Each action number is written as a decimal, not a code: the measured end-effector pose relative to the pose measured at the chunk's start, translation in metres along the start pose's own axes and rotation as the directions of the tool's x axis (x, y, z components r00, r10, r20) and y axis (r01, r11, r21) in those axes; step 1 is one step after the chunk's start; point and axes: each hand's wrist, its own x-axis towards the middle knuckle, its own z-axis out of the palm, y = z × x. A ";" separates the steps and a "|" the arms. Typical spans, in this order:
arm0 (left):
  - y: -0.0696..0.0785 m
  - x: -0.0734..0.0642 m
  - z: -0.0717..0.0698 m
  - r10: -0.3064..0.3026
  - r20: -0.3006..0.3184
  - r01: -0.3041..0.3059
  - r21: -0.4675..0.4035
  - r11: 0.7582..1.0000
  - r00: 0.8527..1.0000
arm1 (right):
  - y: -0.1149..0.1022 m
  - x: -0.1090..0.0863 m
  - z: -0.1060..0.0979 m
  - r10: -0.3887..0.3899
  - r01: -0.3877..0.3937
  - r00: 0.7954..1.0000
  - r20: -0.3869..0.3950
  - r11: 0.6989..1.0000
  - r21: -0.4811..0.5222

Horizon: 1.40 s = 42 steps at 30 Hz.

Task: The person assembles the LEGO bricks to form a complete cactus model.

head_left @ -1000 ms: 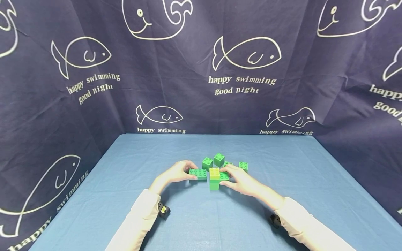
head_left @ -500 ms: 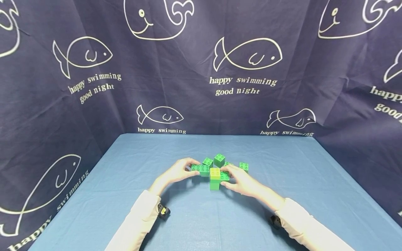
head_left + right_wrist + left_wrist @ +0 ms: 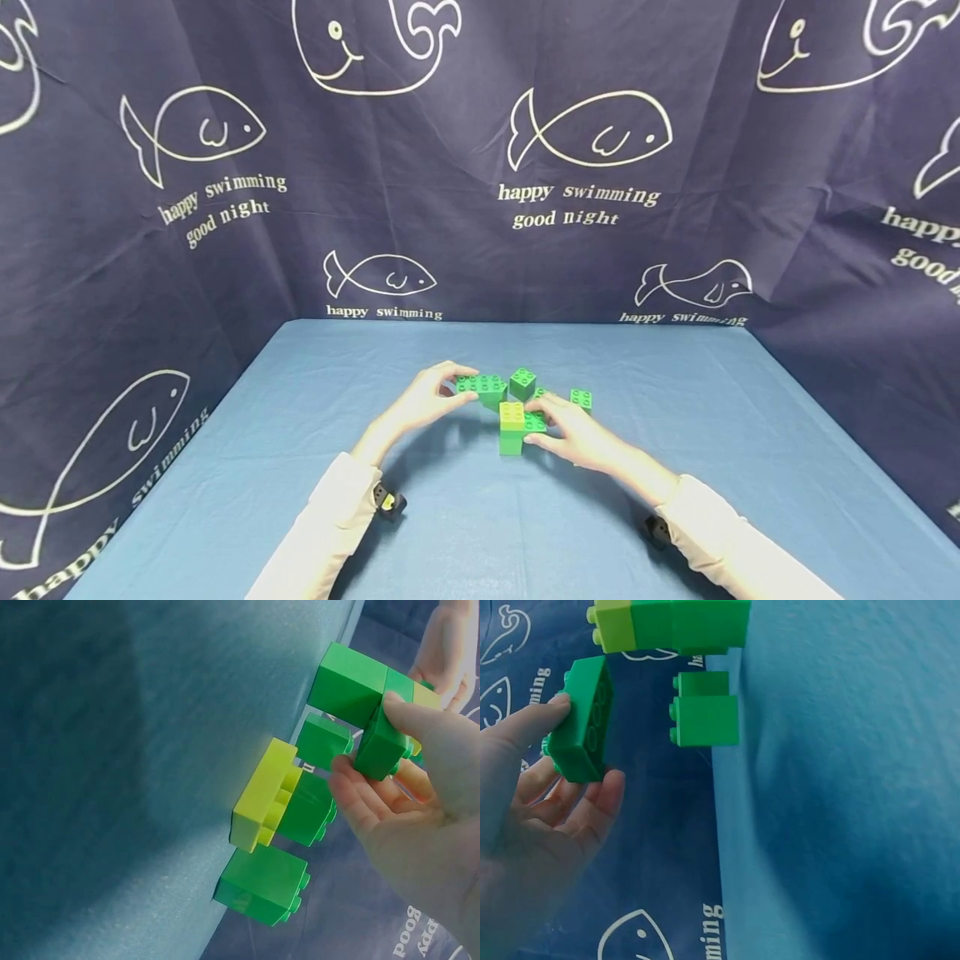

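Observation:
In the head view my left hand (image 3: 431, 398) holds a long green brick (image 3: 480, 384) by its ends, with the thumb nearest. The left wrist view shows the hollow underside of this green brick (image 3: 592, 720), lifted clear of the table. My right hand (image 3: 577, 433) pinches a green brick (image 3: 382, 742) that juts out from the side of a small stack. That stack is a green base (image 3: 512, 444) with another green brick above it and a yellow brick (image 3: 512, 414) on top. The held long brick is behind and left of the stack.
Green bricks (image 3: 522, 382) lie loose behind the stack, with one more green brick (image 3: 581, 398) to the right. A yellow brick (image 3: 264, 796) rests beside them in the right wrist view, hidden in the head view. Blue cloth (image 3: 465, 533) covers the table; a printed curtain (image 3: 480, 250) surrounds it.
My left hand has carried the long green brick away from me and slightly right; it now overlaps a loose green brick behind it. The right hand and the stack have stayed in place.

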 end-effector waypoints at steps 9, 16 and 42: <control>0.018 0.001 0.000 0.072 0.015 -0.072 -0.022 0.997 0.997 | 0.002 0.001 0.001 0.000 0.000 1.000 -0.001 1.000 0.006; 0.024 0.000 0.004 0.075 0.067 -0.073 -0.028 0.997 0.995 | 0.003 0.000 0.004 -0.016 0.017 1.000 -0.019 1.000 0.009; 0.021 0.001 0.008 0.103 0.143 -0.100 -0.026 0.995 0.984 | 0.003 0.001 0.002 -0.011 0.010 1.000 -0.008 1.000 -0.024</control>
